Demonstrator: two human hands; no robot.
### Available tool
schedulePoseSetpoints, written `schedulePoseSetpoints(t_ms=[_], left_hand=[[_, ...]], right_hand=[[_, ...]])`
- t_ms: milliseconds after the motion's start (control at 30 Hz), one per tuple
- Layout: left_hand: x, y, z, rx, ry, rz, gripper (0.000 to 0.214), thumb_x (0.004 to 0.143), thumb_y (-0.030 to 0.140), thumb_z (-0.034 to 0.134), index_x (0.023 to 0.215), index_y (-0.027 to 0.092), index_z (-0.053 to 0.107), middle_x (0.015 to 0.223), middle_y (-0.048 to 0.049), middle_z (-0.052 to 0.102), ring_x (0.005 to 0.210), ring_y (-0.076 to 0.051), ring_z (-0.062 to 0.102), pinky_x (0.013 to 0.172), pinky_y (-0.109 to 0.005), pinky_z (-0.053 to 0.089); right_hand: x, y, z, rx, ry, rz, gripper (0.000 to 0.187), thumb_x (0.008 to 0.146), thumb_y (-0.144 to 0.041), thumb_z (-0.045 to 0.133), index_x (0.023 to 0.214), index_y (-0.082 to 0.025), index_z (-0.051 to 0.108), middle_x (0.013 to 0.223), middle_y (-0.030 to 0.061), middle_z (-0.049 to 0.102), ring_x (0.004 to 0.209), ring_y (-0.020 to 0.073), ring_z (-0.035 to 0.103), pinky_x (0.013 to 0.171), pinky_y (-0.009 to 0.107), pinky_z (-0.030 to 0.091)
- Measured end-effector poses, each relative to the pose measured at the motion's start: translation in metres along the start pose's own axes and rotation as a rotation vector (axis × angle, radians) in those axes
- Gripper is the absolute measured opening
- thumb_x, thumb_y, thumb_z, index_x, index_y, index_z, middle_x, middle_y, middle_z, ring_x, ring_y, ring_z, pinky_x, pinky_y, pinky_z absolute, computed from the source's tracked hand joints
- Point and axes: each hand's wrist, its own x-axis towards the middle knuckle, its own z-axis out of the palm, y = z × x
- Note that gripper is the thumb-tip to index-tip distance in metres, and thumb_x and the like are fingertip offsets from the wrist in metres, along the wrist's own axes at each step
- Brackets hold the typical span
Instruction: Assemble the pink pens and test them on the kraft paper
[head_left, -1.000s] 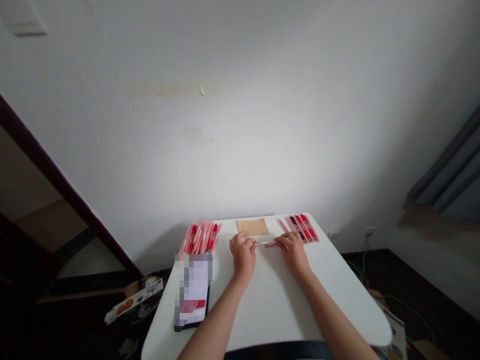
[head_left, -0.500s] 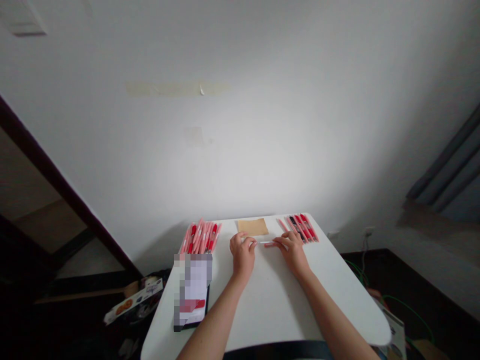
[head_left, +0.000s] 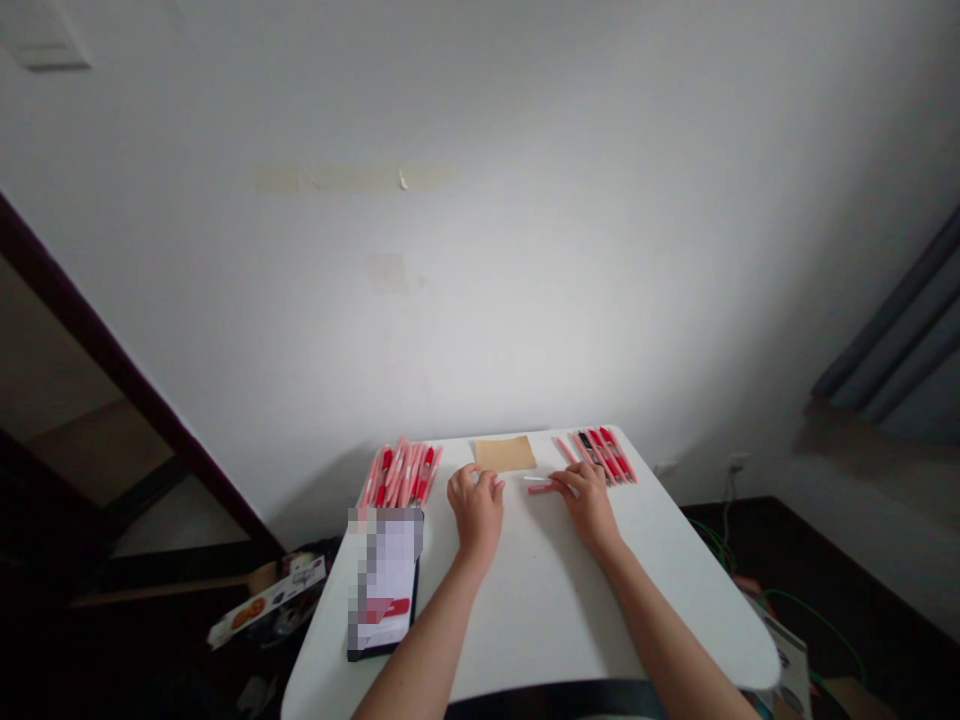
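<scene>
My right hand (head_left: 589,503) is closed over the table, its fingertips pinching a thin white rod (head_left: 535,478) that looks like a pen refill. A short pink pen part (head_left: 538,490) sticks out just below the rod from under the same fingers; whether it is gripped or only touched I cannot tell. To the left, my left hand (head_left: 478,508) is closed with thumb and fingers curled around a small light piece, mostly hidden, which I cannot name. A gap separates the left fingertips from the rod. Beyond both hands lies a tan paper rectangle (head_left: 506,454).
On the white table (head_left: 547,620), a pile of pink and red pens (head_left: 405,474) lies at back left. A row of pens (head_left: 607,455), one black, lies at back right. A tablet (head_left: 390,580), partly pixelated, rests beside my left forearm. The wall (head_left: 480,330) stands behind.
My left hand has moved a little left, away from the white rod, and a gap has opened between them. My right hand has stayed nearly in place.
</scene>
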Motion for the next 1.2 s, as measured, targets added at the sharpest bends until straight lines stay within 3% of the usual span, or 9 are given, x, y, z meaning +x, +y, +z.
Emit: schedulePoseSetpoints(t_ms=[267,667,833,1200], left_hand=[[-0.0031,-0.0022,0.002,0.101,-0.012,-0.016,0.015,0.077,0.028,0.063,0.089,0.021,0.068,0.108,-0.0086,0.055,0.106,-0.025,0.045,0.095,-0.044,0.036],[-0.0018,-0.0005,0.0006,0.16,0.0,-0.011,0.024,0.085,0.034,0.051,0.078,0.019,0.069,0.101,-0.0103,0.059,0.101,-0.026,0.047,0.091,-0.043,0.036],[0.0006,0.0012,-0.0019,0.125,-0.001,-0.008,0.028,0.086,0.038,0.051,0.076,0.019,0.069,0.101,-0.0105,0.06,0.102,-0.025,0.048,0.091,-0.043,0.036],[0.0029,0.0006,-0.0003,-0.069,0.048,0.041,0.015,0.083,0.034,0.059,0.082,0.023,0.07,0.104,-0.0067,0.059,0.106,-0.023,0.05,0.095,-0.043,0.036]], right_hand=[[0.001,-0.0051,-0.0031,0.016,0.025,0.012,0.026,0.09,-0.035,0.051,0.089,-0.025,0.075,0.088,0.0087,0.061,0.09,0.0249,0.049,0.081,0.041,0.043],[0.0007,-0.004,-0.0025,0.037,0.012,0.03,0.027,0.091,-0.035,0.049,0.089,-0.024,0.074,0.088,0.0089,0.061,0.09,0.025,0.047,0.082,0.041,0.041],[0.0004,-0.0036,-0.0026,0.039,0.012,0.03,0.027,0.091,-0.036,0.049,0.091,-0.025,0.074,0.088,0.0088,0.06,0.092,0.0251,0.047,0.083,0.041,0.041],[0.0024,-0.0026,-0.004,0.038,0.068,0.049,0.039,0.092,-0.045,0.044,0.088,-0.021,0.074,0.088,0.0107,0.06,0.091,0.0254,0.047,0.083,0.042,0.041]])
